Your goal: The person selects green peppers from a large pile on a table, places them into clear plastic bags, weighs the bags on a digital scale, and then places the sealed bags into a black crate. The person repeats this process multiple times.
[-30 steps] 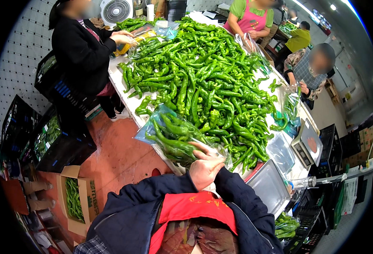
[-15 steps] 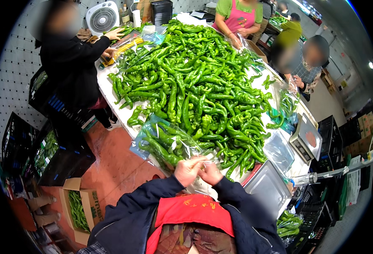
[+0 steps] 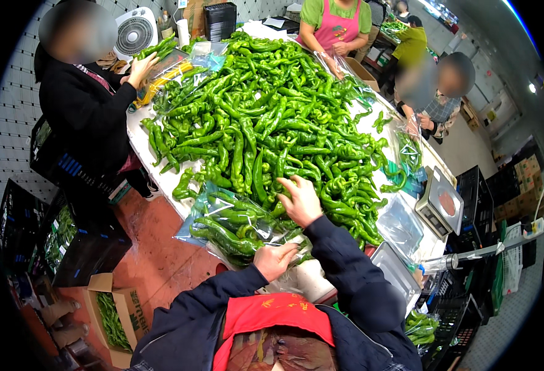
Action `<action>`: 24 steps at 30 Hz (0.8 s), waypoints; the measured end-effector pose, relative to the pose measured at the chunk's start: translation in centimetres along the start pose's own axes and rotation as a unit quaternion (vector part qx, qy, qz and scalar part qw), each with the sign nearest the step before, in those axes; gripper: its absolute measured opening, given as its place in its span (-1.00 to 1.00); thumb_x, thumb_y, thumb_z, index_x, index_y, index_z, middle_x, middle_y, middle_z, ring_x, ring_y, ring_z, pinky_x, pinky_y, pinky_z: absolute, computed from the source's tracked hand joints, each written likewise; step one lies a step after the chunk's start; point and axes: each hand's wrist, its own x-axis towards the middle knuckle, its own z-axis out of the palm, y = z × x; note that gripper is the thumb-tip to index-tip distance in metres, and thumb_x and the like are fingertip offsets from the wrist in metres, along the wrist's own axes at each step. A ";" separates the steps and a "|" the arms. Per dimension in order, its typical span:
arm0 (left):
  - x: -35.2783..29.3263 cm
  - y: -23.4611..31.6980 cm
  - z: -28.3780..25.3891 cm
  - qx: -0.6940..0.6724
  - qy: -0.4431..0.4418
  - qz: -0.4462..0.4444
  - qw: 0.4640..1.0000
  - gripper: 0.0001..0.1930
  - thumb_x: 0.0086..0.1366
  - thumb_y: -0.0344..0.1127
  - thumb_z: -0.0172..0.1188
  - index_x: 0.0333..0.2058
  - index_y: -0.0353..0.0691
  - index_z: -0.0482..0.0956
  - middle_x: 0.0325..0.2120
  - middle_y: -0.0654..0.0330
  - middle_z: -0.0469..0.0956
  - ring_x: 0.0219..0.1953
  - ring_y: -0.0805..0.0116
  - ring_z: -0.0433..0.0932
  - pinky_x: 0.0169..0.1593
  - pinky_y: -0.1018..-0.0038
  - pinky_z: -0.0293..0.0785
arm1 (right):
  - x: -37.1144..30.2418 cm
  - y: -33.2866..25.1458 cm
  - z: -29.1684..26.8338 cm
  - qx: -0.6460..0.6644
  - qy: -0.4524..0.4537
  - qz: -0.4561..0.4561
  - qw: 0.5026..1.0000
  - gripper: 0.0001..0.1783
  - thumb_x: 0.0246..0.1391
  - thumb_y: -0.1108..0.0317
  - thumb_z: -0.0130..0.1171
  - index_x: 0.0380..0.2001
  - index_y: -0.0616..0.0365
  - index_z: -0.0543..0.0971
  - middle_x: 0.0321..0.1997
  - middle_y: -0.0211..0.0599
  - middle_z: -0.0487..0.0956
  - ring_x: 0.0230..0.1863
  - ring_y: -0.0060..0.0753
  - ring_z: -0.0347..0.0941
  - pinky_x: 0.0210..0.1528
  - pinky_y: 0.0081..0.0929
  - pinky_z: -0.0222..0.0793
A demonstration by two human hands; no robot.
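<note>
My left hand [image 3: 275, 261] pinches the gathered mouth of a clear plastic bag [image 3: 193, 226] at the near edge of the table. Long green peppers [image 3: 233, 236] fill the bag, which lies on its side. Over the near part of a large heap of loose green peppers [image 3: 265, 117], my right hand [image 3: 301, 201] reaches out with its fingers apart and nothing in them. Whether its fingertips touch the peppers, I cannot tell.
A scale [image 3: 440, 203] and a metal tray [image 3: 398, 272] stand at the table's right side, near flat clear bags [image 3: 401, 226]. Co-workers stand at the left, far and right sides. Black crates [image 3: 86, 241] and a cardboard box of peppers [image 3: 127, 312] sit on the left floor.
My right hand has left the bag's mouth beside my left hand and moved forward over the heap. At the left, a co-worker's hand has lifted some peppers.
</note>
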 end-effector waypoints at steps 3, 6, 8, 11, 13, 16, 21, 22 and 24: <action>-0.1 -0.1 0.2 -0.029 0.028 0.015 0.999 -0.84 0.28 -0.23 0.18 -0.23 -0.06 0.67 -0.52 0.04 0.61 -0.51 0.01 0.61 -0.47 0.24 0.52 | 2.8 0.8 3.8 -0.100 -0.034 -0.001 0.994 -0.54 -0.02 0.09 0.30 0.00 -0.13 0.58 -0.09 -0.19 0.55 0.02 0.06 0.35 0.02 -0.08 0.34; -0.2 -0.3 -0.2 -0.007 -0.021 -0.007 1.000 -0.84 0.28 -0.29 0.19 -0.22 -0.14 0.67 -0.50 0.03 0.62 -0.50 0.06 0.63 -0.44 0.32 0.53 | 3.8 -0.2 3.7 -0.075 -0.035 0.054 0.995 -0.66 0.01 0.09 0.27 -0.11 -0.17 0.64 -0.17 -0.30 0.61 0.02 -0.04 0.36 -0.03 -0.15 0.35; -0.4 -0.6 0.1 -0.009 -0.015 0.001 1.000 -0.83 0.29 -0.31 0.18 -0.21 -0.17 0.68 -0.50 0.04 0.63 -0.49 0.10 0.64 -0.42 0.36 0.54 | 4.0 1.0 3.2 0.107 0.048 0.057 0.991 -0.73 0.06 0.20 0.24 -0.15 -0.09 0.66 -0.15 -0.30 0.63 -0.02 -0.15 0.42 0.00 -0.21 0.35; -0.5 -0.3 0.0 -0.021 -0.003 0.001 1.000 -0.83 0.29 -0.31 0.18 -0.21 -0.18 0.68 -0.47 0.02 0.63 -0.47 0.09 0.65 -0.41 0.36 0.54 | 2.9 1.0 -0.7 0.306 0.197 0.094 0.927 -0.81 0.05 0.47 0.25 -0.22 0.17 0.55 -0.31 -0.33 0.57 -0.21 -0.39 0.48 -0.11 -0.49 0.39; -0.2 0.2 -0.2 -0.022 -0.007 -0.003 1.000 -0.83 0.29 -0.31 0.18 -0.22 -0.20 0.68 -0.43 -0.02 0.64 -0.44 0.07 0.66 -0.38 0.35 0.55 | 0.2 0.5 -5.2 0.505 0.145 0.131 0.840 -0.85 0.17 0.48 0.15 -0.18 0.16 0.47 -0.32 -0.35 0.54 -0.35 -0.53 0.47 -0.27 -0.60 0.39; -0.1 0.5 -0.5 -0.043 -0.013 -0.044 0.998 -0.82 0.28 -0.33 0.18 -0.21 -0.23 0.67 -0.41 -0.03 0.64 -0.41 0.09 0.67 -0.35 0.35 0.56 | -6.2 -2.6 -12.0 0.591 0.028 0.181 0.786 -0.45 0.15 0.52 0.04 0.22 0.17 0.25 -0.21 -0.17 0.50 -0.36 -0.41 0.47 -0.29 -0.49 0.41; -0.1 0.7 -0.5 -0.163 0.001 -0.111 0.980 -0.79 0.34 -0.35 0.13 -0.19 -0.35 0.65 -0.41 0.02 0.67 -0.40 0.50 0.61 -0.30 0.50 0.51 | -19.0 -1.6 -16.8 0.628 -0.052 0.268 0.729 -0.04 -0.13 0.27 0.36 0.32 0.30 0.15 -0.18 0.10 0.56 -0.53 -0.24 0.52 -0.51 -0.43 0.45; -0.2 0.7 -0.3 -0.184 0.005 -0.109 0.977 -0.79 0.35 -0.35 0.12 -0.18 -0.36 0.64 -0.39 0.03 0.67 -0.39 0.49 0.61 -0.29 0.50 0.51 | -20.8 -1.1 -17.7 0.635 -0.089 0.250 0.726 -0.19 -0.07 0.36 0.26 0.27 0.31 0.24 -0.11 0.11 0.58 -0.45 -0.20 0.58 -0.41 -0.38 0.49; -0.6 1.1 0.0 -0.207 0.006 -0.108 0.972 -0.78 0.37 -0.35 0.11 -0.17 -0.37 0.63 -0.36 0.05 0.68 -0.38 0.47 0.62 -0.28 0.50 0.52 | -24.0 -0.7 -18.2 0.611 -0.123 0.298 0.723 -0.32 -0.07 0.35 0.27 0.16 0.35 0.37 -0.13 0.04 0.61 -0.43 -0.23 0.59 -0.36 -0.37 0.52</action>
